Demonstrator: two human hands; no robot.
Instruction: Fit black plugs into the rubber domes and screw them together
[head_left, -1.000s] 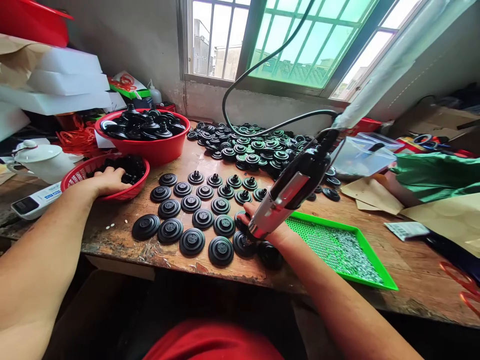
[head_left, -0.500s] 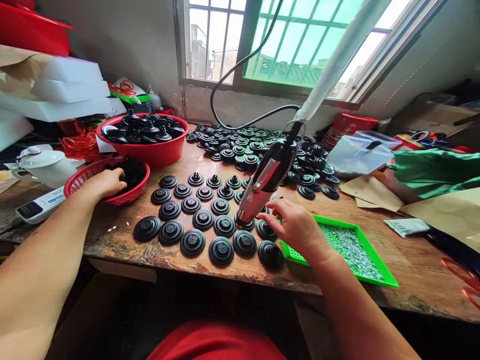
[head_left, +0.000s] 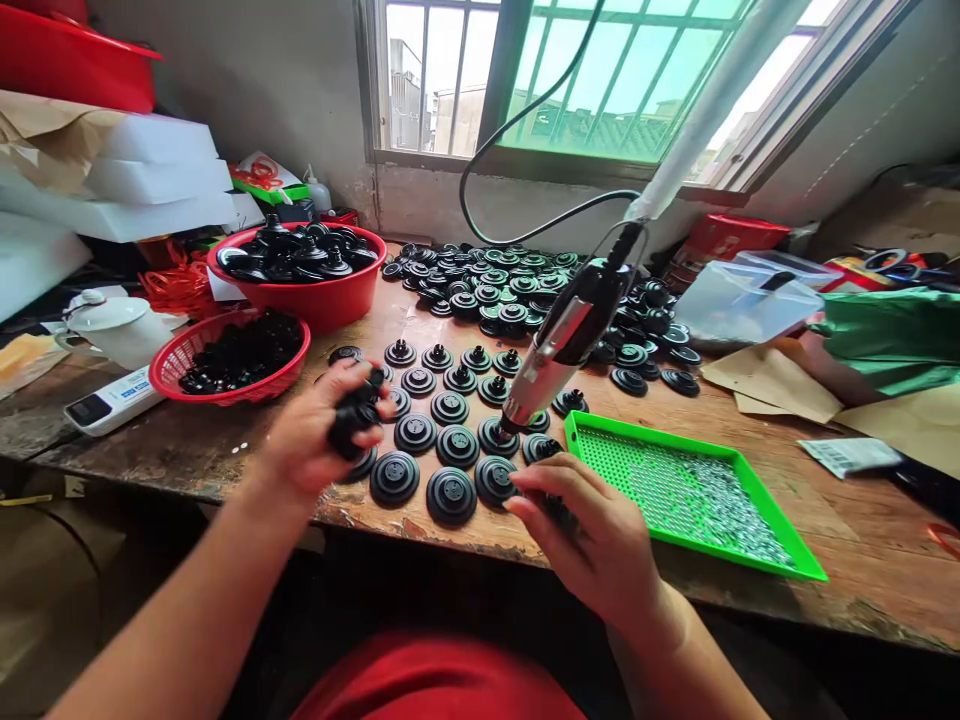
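My left hand, slightly blurred, is closed around several small black plastic parts above the left side of the rows. Black ridged discs lie in rows on the wooden table; the farther ones carry small upright black pieces on top. My right hand is at the front right of the rows, its thumb and fingers curled round a black ridged disc that they partly cover. An electric screwdriver hangs tilted over the rows, its tip close to one disc. Small black parts fill a red mesh basket at left.
A green perforated tray with small metal pieces, apparently screws, sits at right. Behind are a heap of black discs and a red bowl full of black parts. The screwdriver's black cable loops before the window.
My left hand has come out of the mesh basket with black parts and moved right. My right hand has lowered from beside the screwdriver tip to the front disc. The view has shifted slightly.
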